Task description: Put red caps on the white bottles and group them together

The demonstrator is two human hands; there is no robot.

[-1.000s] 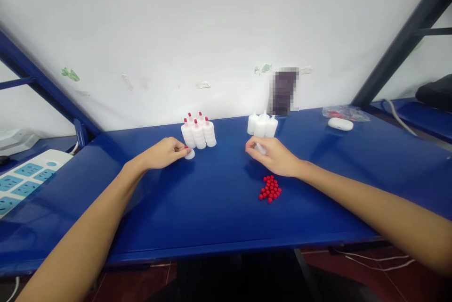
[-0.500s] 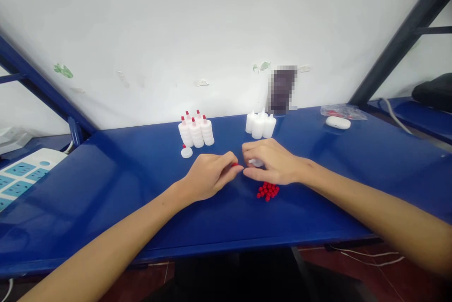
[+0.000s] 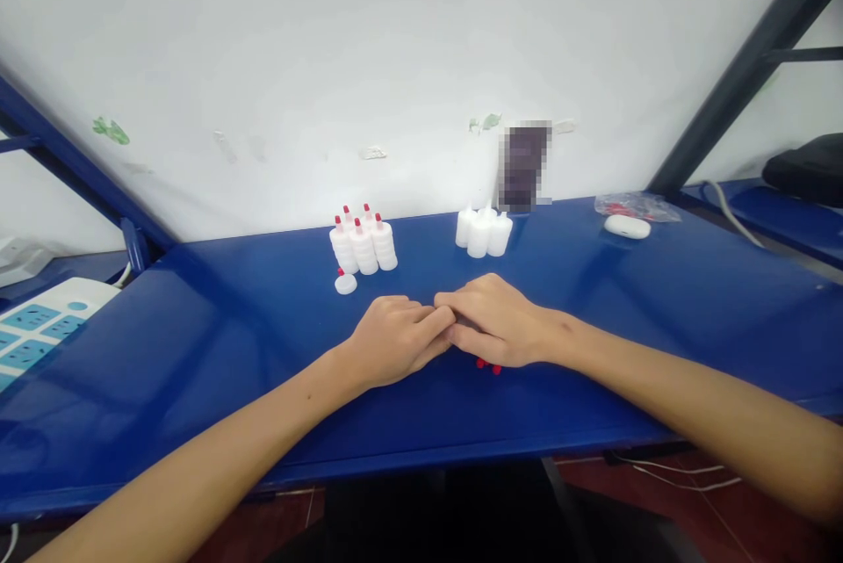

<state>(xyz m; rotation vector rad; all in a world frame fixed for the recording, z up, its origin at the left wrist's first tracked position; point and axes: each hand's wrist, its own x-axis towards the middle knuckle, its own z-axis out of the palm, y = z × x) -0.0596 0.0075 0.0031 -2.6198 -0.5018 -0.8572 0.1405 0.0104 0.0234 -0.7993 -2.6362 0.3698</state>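
My left hand [image 3: 401, 339] and my right hand [image 3: 493, 321] meet at the fingertips over the middle of the blue table [image 3: 395, 422]. Both are closed. The fingers hide what they hold: half a second ago a small red cap showed in the left and a white nozzle bottle in the right. Red caps [image 3: 488, 365] peek out from under my right hand, which covers most of their pile. Beyond the left hand stand several white bottles [image 3: 363, 249] with red-capped nozzles. A round white piece with a red tip [image 3: 346, 284] lies in front of them.
Several white bottles [image 3: 484, 234] with bare nozzles stand toward the back wall. At the back right are a white oval case [image 3: 627, 227] and a clear plastic bag [image 3: 638, 208] with red pieces. A power strip [image 3: 49, 321] lies at the left; a blurred dark object [image 3: 523, 166] leans on the wall.
My hands have come together, and the red cap and white bottle are now hidden by the fingers. The right hand has moved slightly nearer, covering more of the red caps.
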